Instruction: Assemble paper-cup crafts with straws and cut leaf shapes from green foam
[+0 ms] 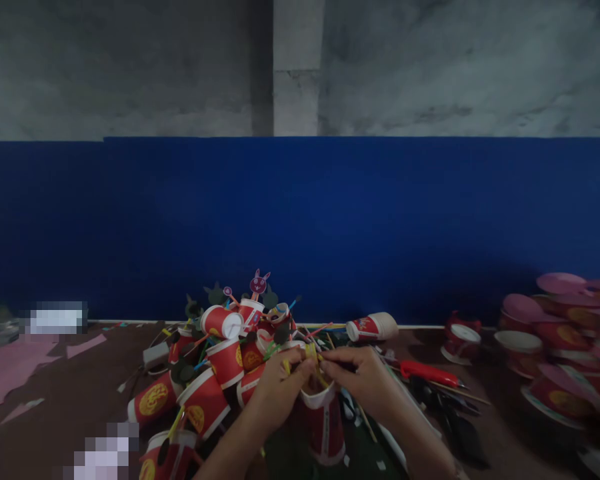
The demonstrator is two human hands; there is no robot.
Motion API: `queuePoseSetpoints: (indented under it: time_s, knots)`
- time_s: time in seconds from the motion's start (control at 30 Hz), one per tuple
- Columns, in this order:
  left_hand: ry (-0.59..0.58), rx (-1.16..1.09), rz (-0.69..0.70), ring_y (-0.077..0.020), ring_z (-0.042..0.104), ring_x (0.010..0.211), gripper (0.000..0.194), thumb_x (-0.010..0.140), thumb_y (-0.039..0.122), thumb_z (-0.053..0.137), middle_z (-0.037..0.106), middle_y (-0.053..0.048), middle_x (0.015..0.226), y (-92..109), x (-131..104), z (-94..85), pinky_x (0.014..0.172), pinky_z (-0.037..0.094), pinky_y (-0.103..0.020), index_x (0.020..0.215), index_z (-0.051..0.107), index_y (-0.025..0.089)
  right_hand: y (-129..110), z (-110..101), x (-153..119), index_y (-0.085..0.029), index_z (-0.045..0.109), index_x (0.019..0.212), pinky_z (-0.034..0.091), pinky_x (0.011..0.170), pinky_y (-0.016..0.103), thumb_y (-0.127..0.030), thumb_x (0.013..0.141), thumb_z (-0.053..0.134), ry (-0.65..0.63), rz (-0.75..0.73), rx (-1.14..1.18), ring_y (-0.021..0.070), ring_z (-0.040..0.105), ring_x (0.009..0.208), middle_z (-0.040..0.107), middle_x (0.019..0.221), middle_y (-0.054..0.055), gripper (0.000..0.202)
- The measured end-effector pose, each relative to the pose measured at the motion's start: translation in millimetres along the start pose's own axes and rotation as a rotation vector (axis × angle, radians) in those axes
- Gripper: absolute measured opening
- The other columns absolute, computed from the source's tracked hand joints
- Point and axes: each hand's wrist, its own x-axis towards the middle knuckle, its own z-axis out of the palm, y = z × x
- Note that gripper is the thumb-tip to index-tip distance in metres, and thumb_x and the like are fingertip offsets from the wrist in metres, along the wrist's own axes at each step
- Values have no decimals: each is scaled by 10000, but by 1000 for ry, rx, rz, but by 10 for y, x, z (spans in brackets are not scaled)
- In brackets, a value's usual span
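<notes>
1. While both hands meet over the red cup [325, 427] in the head view, step in hand is prob. fitting the yellow strip [311, 353] at the cup's mouth; that's a judgement, as fingers hide the exact join.
2. L hand [291, 373]: thumb & fingers pinched tog. on the strip, no real gap. R hand [355, 370]: thumb & index nearly meeting, apparently w/ hold of the strip's other part; contact small & dim.
3. Cup is approx. upright, mouth up, just below the hands, btwn the forearms; can't tell if any finger also braces its rim.
4. Next move, I'd judge, calls for a steady pinch w/ both hands & the cup kept from tipping.
5. Around: heap of decorated cups [225, 360] close on L side, touching or nearly touching L forearm (can't tell), so little elbow room there. Nested cups [373, 327] lie on their side beyond R hand.
6. R side: red-handled tool [430, 373] & black tool [463, 430] near R forearm, poss. snag; cups w/ pink discs [565, 333] well apart. Pink paper [17, 367] far L. Blue panel [300, 220] behind the lot.
</notes>
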Motion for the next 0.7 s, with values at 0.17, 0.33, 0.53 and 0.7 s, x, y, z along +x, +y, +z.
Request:
queuePoseSetpoints:
  time_s: [0.17, 0.33, 0.53, 0.7]
  knots:
    - [-21, -15, -65, -185, 565, 778, 238, 766, 360, 557, 644, -45, 807, 29, 15, -8, 716, 436, -292, 815, 645, 145, 100, 10, 42, -168, 735, 870, 481, 625, 282, -285, 746, 568, 14, 21, 27, 208, 625, 712, 716, 764, 43, 239]
    - [222, -25, -132, -224, 567, 914, 301, 637, 289, 677, 627, -82, 912, -102, 88, -114, 825, 423, -353, 886, 581, 151, 367, 127, 171, -149, 703, 748, 397, 478, 217, -320, 722, 574, -34, 110, 114, 128, 536, 508, 644, 584, 1, 216]
    - [561, -60, 13, -222, 429, 1164, 376, 699, 277, 616, 515, -93, 1177, -14, 106, -262, 957, 324, -379, 1040, 473, 205, 698, 432, 269, -154, 584, 520, 307, 419, 192, -351, 734, 534, -43, 217, 109, 75, 397, 394, 490, 420, -45, 295]
    - [539, -32, 80, -197, 463, 1117, 291, 746, 256, 570, 544, -72, 1116, 111, 66, -316, 944, 335, -357, 1014, 469, 205, 812, 510, 303, -159, 555, 565, 325, 430, 201, -348, 783, 466, 11, 247, 85, 86, 428, 417, 514, 473, -35, 302]
